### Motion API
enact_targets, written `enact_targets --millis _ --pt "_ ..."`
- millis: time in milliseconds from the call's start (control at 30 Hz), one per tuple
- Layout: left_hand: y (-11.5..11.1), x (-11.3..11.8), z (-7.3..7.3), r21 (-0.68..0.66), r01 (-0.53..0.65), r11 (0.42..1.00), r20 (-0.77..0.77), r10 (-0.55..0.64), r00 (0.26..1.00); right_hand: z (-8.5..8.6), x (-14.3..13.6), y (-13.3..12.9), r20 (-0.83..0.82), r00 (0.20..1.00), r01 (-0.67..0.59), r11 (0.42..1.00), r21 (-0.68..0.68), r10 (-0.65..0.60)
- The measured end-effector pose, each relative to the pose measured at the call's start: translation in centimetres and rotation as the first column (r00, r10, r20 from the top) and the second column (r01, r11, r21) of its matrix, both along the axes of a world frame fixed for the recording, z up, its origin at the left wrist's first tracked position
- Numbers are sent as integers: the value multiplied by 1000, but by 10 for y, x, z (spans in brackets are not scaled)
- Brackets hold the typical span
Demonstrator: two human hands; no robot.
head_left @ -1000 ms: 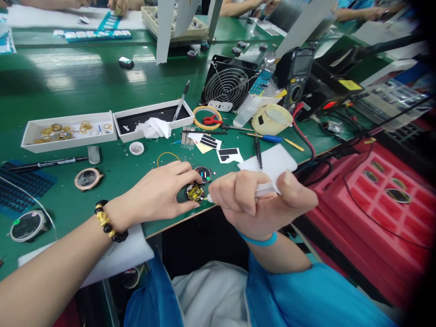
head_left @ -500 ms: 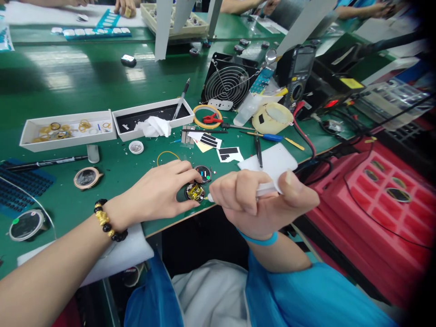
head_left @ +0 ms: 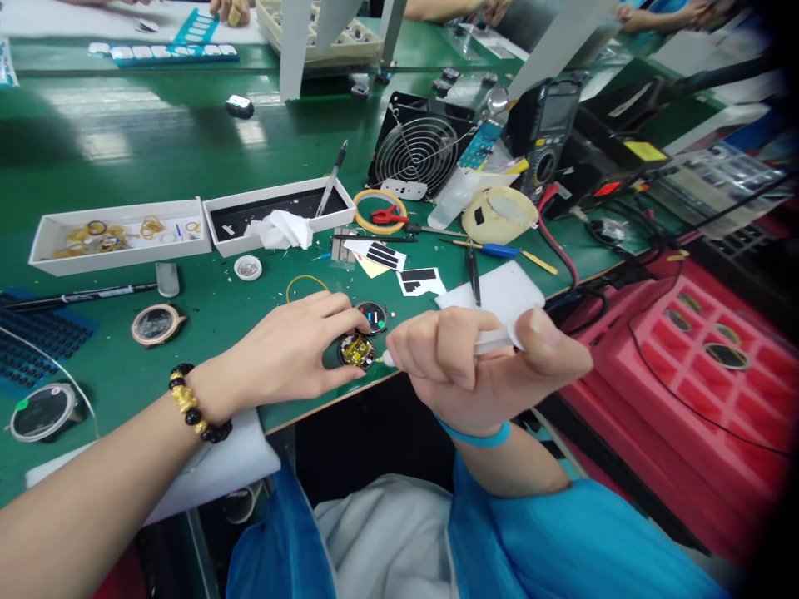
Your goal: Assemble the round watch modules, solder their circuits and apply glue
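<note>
Near the table's front edge, an opened round watch case [head_left: 357,351] shows yellow and dark parts inside. The fingers of my left hand [head_left: 293,345] curve round it, thumb in front and fingers behind, gripping its sides. A round watch screen [head_left: 372,318] with coloured marks and a green dot lies just behind the case, by my left fingertips. My right hand [head_left: 462,358] is closed round a white syringe [head_left: 496,339], its thumb at the plunger end. The syringe's thin tip points left and reaches the right rim of the watch case; whether it touches cannot be made out.
Tweezers [head_left: 474,276] lie on a white pad [head_left: 499,291] behind my right hand. White boxes [head_left: 118,235], a tape roll [head_left: 380,211], a fan [head_left: 418,150] and a multimeter [head_left: 553,125] stand farther back. A red foam tray [head_left: 717,358] is at right. Other people's hands [head_left: 230,10] show across the table.
The syringe and my right hand have shifted very slightly to the right. My left hand keeps its hold on the watch case; the view has moved a little.
</note>
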State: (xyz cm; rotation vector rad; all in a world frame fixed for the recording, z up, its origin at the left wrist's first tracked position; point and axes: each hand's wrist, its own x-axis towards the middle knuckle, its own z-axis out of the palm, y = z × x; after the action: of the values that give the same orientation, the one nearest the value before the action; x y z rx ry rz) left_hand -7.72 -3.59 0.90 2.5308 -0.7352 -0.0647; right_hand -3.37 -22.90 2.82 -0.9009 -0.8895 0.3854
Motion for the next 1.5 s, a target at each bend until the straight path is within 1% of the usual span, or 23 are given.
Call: enact_targets --millis 200,667,1067,1233,1500 --pt "0 0 0 2 -5 1000 -5 5 1000 1 0 0 -16 1000 -10 1000 -3 10" --pt "0 -1 1 3 -6 1000 -3 6 1000 2 1 -2 3 999 -40 999 -25 40" --pt "0 -1 1 15 -9 1000 -8 9 1000 -1 5 -3 3 999 -50 999 -12 50" --pt "0 -1 1 7 -6 1000 -5 6 1000 -3 6 -1 -5 999 -46 999 17 46" --pt "0 0 1 -2 -5 1000 8 5 1000 -1 5 2 -82 997 -7 1000 -9 6"
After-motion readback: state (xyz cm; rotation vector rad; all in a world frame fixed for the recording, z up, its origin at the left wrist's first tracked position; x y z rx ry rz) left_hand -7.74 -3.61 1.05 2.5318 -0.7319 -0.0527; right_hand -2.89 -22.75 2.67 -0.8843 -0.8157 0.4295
